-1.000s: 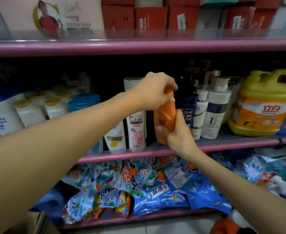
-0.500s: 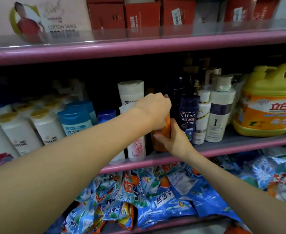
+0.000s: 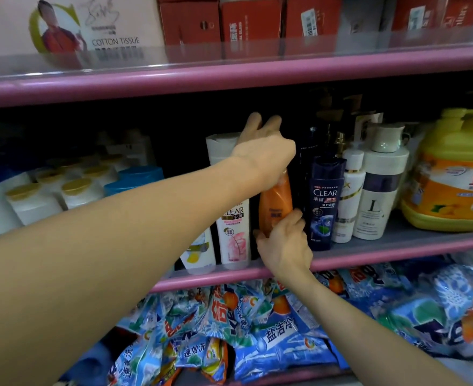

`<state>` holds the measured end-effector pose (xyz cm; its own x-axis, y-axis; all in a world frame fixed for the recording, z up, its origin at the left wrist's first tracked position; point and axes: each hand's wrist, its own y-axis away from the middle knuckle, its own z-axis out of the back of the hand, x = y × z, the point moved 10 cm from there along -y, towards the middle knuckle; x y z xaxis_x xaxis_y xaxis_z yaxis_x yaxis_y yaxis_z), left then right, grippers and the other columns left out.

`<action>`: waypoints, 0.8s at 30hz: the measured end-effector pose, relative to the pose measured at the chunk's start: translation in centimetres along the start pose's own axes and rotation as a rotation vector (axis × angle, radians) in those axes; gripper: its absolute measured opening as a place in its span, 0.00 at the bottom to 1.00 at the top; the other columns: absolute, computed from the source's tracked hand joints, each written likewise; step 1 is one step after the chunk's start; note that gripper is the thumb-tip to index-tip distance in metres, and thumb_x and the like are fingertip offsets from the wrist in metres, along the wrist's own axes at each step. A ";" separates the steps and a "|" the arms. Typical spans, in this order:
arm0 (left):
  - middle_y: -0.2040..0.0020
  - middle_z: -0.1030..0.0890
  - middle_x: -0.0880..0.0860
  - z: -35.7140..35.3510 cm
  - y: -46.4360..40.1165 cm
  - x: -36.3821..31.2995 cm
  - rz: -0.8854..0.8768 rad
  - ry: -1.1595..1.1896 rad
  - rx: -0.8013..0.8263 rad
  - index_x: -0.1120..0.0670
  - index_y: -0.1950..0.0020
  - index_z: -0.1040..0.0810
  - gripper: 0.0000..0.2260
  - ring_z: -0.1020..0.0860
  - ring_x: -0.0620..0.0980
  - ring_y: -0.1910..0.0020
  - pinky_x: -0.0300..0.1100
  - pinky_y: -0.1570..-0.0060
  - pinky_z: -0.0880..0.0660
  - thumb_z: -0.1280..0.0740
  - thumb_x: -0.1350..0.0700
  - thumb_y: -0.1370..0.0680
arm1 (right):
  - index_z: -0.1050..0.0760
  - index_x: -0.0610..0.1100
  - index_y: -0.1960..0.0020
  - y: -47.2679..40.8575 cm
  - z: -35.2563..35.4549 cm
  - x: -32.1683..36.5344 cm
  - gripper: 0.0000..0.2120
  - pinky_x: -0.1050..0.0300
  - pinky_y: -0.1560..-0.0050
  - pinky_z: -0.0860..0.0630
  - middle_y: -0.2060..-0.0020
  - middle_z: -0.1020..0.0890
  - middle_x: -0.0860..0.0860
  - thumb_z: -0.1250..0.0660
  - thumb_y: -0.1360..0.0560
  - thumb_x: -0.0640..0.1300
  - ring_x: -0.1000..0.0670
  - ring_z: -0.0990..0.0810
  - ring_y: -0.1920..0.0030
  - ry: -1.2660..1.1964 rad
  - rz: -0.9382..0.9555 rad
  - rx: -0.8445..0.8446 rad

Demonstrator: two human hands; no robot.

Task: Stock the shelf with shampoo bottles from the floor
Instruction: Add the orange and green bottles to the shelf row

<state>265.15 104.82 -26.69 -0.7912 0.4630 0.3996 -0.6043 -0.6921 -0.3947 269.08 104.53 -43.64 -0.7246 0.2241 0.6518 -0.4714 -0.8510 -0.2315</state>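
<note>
Seating orange shampoo bottle on pink shelf: right hand gripping its base, left hand extended over its cap. Next: push back, release.

Dim shelf recess, blurred edges, wide-angle bowing

On the middle shelf a small bottle stands between two shampoo bottles — jug far right, boxes on the shelf above, bags below.
</note>
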 end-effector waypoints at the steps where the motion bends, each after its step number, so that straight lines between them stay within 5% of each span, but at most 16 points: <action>1: 0.42 0.26 0.57 -0.1 -0.2 -0.1 -0.022 -0.019 0.009 0.53 0.45 0.20 0.12 0.43 0.53 0.38 0.49 0.40 0.46 0.31 0.50 0.26 | 0.46 0.37 0.30 -0.3 -0.1 0.0 0.36 0.48 0.51 0.24 0.39 0.29 0.42 0.31 0.27 0.54 0.39 0.24 0.41 0.016 -0.010 -0.002; 7: 0.42 0.24 0.53 1.0 -0.4 2.4 -0.020 0.154 -0.098 0.47 0.44 0.20 0.11 0.33 0.52 0.33 0.53 0.34 0.49 0.39 0.48 0.22 | 0.47 0.39 0.30 -1.8 -1.0 -0.2 0.36 0.46 0.50 0.25 0.42 0.25 0.42 0.32 0.28 0.51 0.37 0.22 0.45 -0.061 -0.012 0.029; 9: 0.41 0.23 0.54 1.9 0.1 5.0 0.060 0.282 -0.186 0.47 0.43 0.21 0.11 0.27 0.55 0.38 0.50 0.35 0.39 0.41 0.49 0.21 | 0.48 0.39 0.30 -2.5 -1.2 -0.1 0.37 0.47 0.52 0.25 0.43 0.24 0.41 0.31 0.28 0.51 0.37 0.21 0.46 -0.080 0.019 0.036; 11: 0.35 0.25 0.53 1.0 0.3 7.3 0.149 0.386 -0.132 0.47 0.36 0.25 0.13 0.27 0.54 0.37 0.46 0.38 0.31 0.41 0.49 0.20 | 0.47 0.39 0.30 -3.0 -1.5 0.3 0.35 0.48 0.54 0.25 0.43 0.25 0.41 0.31 0.27 0.50 0.36 0.21 0.47 -0.091 0.061 0.044; 15: 0.34 0.25 0.46 -2.3 0.9 10.4 0.338 0.597 0.036 0.46 0.34 0.25 0.16 0.27 0.47 0.38 0.36 0.50 0.34 0.39 0.45 0.21 | 0.44 0.38 0.32 -4.6 -2.4 1.0 0.32 0.49 0.52 0.25 0.38 0.30 0.40 0.31 0.26 0.49 0.37 0.22 0.45 -0.086 0.100 0.074; 24: 0.38 0.22 0.43 -2.9 1.4 10.9 0.375 0.746 -0.037 0.45 0.38 0.22 0.16 0.25 0.43 0.40 0.32 0.50 0.34 0.35 0.44 0.23 | 0.45 0.38 0.30 -7.2 -4.9 1.4 0.33 0.46 0.47 0.24 0.41 0.23 0.40 0.33 0.25 0.50 0.37 0.22 0.42 -0.064 0.024 0.133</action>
<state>255.44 110.53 -25.30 -0.7871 0.4601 -0.4109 -0.2814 -0.8606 -0.4246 269.02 113.32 -44.62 -0.6993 0.1762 0.6928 -0.3808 -0.9120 -0.1525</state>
